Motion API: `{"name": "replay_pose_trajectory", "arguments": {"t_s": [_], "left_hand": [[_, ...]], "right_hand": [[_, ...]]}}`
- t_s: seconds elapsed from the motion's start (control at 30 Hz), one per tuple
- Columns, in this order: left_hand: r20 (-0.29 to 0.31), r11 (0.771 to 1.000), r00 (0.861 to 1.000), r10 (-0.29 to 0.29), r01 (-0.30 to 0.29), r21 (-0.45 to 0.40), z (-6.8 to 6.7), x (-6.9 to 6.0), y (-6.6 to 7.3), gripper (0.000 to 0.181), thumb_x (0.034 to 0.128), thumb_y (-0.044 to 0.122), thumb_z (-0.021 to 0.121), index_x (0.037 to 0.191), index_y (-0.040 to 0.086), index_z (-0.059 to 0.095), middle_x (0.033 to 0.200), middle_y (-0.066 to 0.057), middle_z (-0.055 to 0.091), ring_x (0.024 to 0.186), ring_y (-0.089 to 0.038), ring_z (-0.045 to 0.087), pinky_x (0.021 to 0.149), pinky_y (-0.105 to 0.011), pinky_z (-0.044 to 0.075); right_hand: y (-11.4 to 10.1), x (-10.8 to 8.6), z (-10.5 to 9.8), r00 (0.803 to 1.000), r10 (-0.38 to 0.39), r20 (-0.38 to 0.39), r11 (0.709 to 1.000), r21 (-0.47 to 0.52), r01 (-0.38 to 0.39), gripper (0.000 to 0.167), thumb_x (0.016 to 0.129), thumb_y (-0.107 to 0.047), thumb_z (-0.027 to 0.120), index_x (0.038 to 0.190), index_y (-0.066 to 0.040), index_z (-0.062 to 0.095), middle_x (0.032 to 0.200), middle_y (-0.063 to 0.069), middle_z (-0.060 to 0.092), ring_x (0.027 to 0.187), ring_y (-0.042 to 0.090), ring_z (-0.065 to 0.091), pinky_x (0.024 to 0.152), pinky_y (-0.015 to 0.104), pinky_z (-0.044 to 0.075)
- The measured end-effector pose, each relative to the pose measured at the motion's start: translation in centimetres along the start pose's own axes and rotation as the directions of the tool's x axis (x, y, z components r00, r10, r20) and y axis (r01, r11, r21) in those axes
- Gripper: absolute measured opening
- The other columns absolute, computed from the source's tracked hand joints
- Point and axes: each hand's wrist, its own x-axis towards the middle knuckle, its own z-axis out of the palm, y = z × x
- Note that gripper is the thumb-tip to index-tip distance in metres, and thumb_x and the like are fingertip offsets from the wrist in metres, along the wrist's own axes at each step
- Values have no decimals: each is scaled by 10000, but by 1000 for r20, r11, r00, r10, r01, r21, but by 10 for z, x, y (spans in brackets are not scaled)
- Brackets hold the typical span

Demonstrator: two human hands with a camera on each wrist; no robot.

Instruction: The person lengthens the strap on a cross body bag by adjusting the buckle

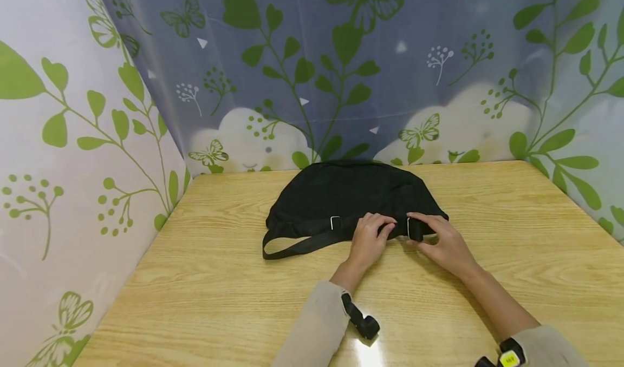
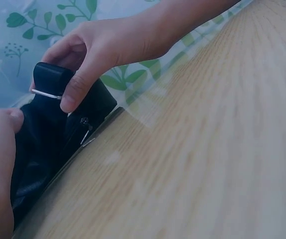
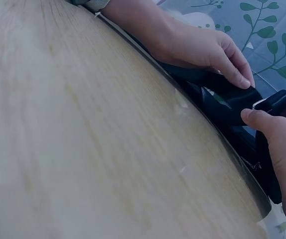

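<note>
A black fabric bag (image 1: 351,191) with a domed outline lies on the wooden table. Its black strap (image 1: 312,243) runs along the near side and makes a loop at the left. On the strap sits a metal slider buckle (image 1: 335,223); a second metal buckle (image 1: 408,228) is at the right. My right hand (image 1: 446,245) pinches the strap at this right buckle between thumb and fingers, where the strap folds over, as the left wrist view shows. Just left of it, my left hand (image 1: 369,240) pinches the strap, seen also in the right wrist view.
The wooden table (image 1: 219,302) extends around the bag. A patterned curtain (image 1: 302,74) with leaves and butterflies hangs behind the table's far edge, and a similar sheet (image 1: 73,139) stands along the left. Both wrists carry black camera bands.
</note>
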Motion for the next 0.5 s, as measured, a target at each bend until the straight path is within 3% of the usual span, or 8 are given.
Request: {"name": "replay_pose_trajectory", "arguments": {"t_s": [0.2,0.5], "left_hand": [[18,1000,1000,4,-3,-15,-2,0,2,120,886,183,612,933,114,698,880,45,636,826,-94,517,749,-180,375],[89,995,996,8,1,-102,-2,-1,2,147,902,195,579,956,113,689,886,38,634,829,-89,504,734,-180,366]], "right_hand": [[0,-1,0,1000,16,14,1000,2,-16,677,575,-35,850,1201,-92,598,1076,73,603,971,232,539,840,161,357],[-2,0,-1,999,-4,49,1000,-23,5,683,572,-61,853,1203,-100,595,1098,49,607,955,231,538,766,353,424]]}}
